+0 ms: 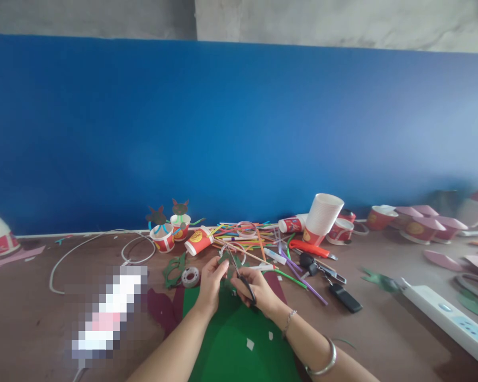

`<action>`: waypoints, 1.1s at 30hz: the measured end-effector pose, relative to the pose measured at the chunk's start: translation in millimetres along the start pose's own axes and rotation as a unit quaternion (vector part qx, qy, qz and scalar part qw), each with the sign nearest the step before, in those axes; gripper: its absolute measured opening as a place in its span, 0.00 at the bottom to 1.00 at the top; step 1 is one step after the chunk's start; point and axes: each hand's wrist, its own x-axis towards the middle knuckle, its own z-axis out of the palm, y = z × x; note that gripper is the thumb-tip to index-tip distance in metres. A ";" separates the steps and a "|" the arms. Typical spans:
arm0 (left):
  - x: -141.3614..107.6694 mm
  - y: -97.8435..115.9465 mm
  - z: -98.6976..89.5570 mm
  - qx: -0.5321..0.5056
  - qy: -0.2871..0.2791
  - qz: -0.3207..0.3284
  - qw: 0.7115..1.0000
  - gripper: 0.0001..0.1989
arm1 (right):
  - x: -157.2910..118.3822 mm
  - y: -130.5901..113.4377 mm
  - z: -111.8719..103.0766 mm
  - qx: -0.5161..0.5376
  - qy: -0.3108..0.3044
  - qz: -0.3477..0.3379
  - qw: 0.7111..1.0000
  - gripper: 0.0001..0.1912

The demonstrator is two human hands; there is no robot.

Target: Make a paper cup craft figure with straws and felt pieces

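My left hand (211,286) pinches a small piece of dark green paper (224,258). My right hand (262,291) is closed on a pair of scissors (247,288) with black handles, whose blades point up and left and meet the paper. I cannot tell whether the blades are apart. Beneath both hands lies a large green sheet (242,339) with white scraps on it, partly over maroon paper (161,310). Left of my left hand are a roll of tape (190,276) and a cut green paper scrap (173,270).
Behind the hands lies a heap of colourful sticks and straws (239,233). Paper cups (199,240) decorated or plain line the blue panel, with a tall cup stack (322,217). An orange utility knife (308,248), keys (308,262) and a power strip (450,313) are at right.
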 end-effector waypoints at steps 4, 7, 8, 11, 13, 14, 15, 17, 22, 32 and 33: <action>1.9 -2.5 -0.9 0.005 0.005 0.009 1.000 0.16 | 1.2 2.6 -0.8 -0.001 -0.001 0.002 1.000 0.14; 2.5 -4.1 -1.8 0.007 0.011 0.015 1.000 0.17 | 1.6 3.7 -1.7 -0.004 -0.006 -0.001 1.000 0.14; 2.5 -4.4 -2.2 0.007 0.012 0.016 1.000 0.17 | 1.6 3.8 -1.9 -0.005 -0.007 -0.002 1.000 0.14; 2.1 -4.3 -2.9 0.009 0.016 0.018 1.000 0.17 | 1.7 4.3 -2.4 -0.005 -0.009 -0.003 1.000 0.14; 1.7 -3.5 -2.7 0.010 0.016 0.019 1.000 0.18 | 1.9 4.7 -2.4 -0.002 -0.010 -0.002 1.000 0.14; 1.6 -2.9 -2.3 0.011 0.017 0.019 1.000 0.17 | 1.9 5.0 -2.4 -0.001 -0.010 -0.001 1.000 0.14; 1.5 -2.3 -1.9 0.012 0.017 0.018 1.000 0.17 | 1.9 5.1 -2.4 0.000 -0.009 0.000 1.000 0.14; 1.4 -1.2 -1.0 0.015 0.019 0.018 1.000 0.17 | 1.9 5.3 -2.3 0.001 -0.008 0.003 1.000 0.15; 0.9 -0.4 -0.5 0.032 0.016 0.025 0.999 0.17 | 1.7 5.0 -1.6 0.004 -0.009 0.014 1.000 0.15; 0.9 -2.9 -2.3 0.055 0.010 0.034 0.998 0.16 | 0.7 3.0 -1.1 0.006 -0.006 0.006 1.000 0.15; 1.2 -3.5 -2.5 0.056 0.011 0.034 0.998 0.16 | 0.7 3.1 -1.4 0.004 -0.007 0.004 1.000 0.15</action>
